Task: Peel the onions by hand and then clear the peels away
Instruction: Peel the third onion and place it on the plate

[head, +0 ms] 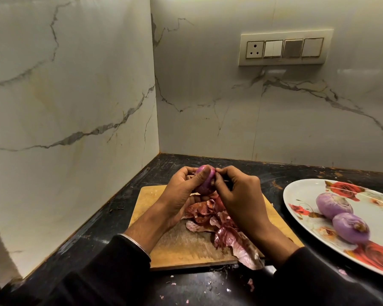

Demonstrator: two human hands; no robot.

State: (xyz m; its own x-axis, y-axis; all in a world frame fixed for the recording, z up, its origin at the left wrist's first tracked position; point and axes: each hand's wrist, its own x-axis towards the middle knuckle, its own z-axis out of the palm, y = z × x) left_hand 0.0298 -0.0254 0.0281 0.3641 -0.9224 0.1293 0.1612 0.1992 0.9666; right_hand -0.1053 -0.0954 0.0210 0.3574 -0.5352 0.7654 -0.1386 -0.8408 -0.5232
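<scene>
1. The marble wall (pixel 252 118) is wrapping the corner, carrying a switch panel (pixel 284 48).
2. The black counter (pixel 93 235) is running along beneath it, flecked with bits of skin.
3. A flowered plate (pixel 307 191) is sitting at the right, holding two peeled onions (pixel 333 205).
4. A wooden board (pixel 186 246) is lying between the arms, with a pile of red peels (pixel 226 226) resting on it.
5. The left hand (pixel 181 193) is cupping a purple onion (pixel 205 181) above the board's far edge, fingers and thumb curled round it.
6. The right hand (pixel 239 193) is pinching at the onion's right side, fingertips bunched narrow against the skin.
</scene>
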